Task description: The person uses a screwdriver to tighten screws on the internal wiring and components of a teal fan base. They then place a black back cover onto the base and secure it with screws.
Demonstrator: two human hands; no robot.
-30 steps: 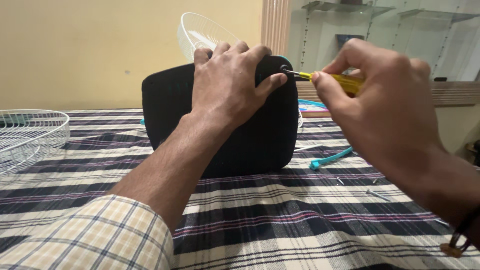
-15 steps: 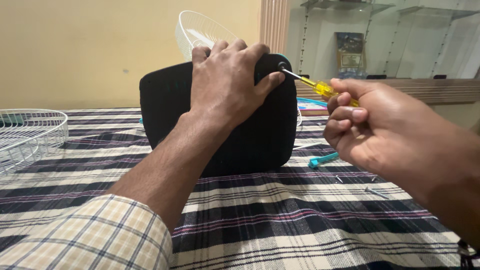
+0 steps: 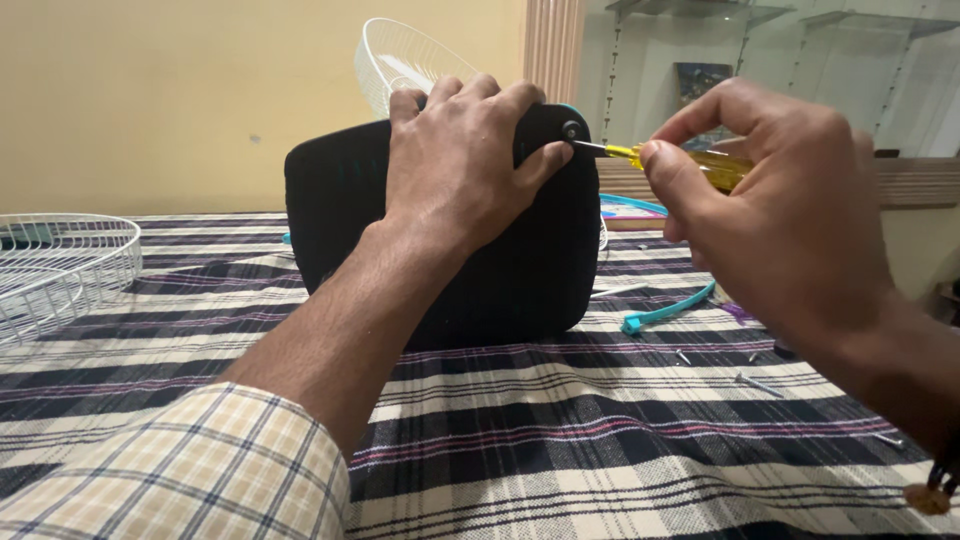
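A plaid cloth (image 3: 560, 450) in dark blue, white and purple covers the whole surface. Standing upright near its middle is a black, rounded-square housing (image 3: 520, 270) with a teal edge showing at its upper right corner. Behind the housing's top a white wire grille (image 3: 400, 60) rises against the yellow wall, and a second white wire grille (image 3: 60, 260) lies flat at the far left of the cloth.

The left hand (image 3: 455, 165) lies over the top edge of the housing, fingers spread and curled over the rim, the thumb stretched right toward a round screw hole (image 3: 571, 130) at the upper right corner. The forearm runs down to a checked sleeve (image 3: 200, 470) at the bottom left.

The right hand (image 3: 770, 210) is just to the right of the housing, level with its top. Its thumb and fingers pinch the yellow handle of a screwdriver (image 3: 680, 160), whose thin metal shaft points left with its tip in the screw hole, just beside the left thumb.

On the cloth to the right of the housing lies a teal strap-like piece (image 3: 665, 312), and near it a few small loose screws (image 3: 760, 384) are scattered, well apart from both hands.
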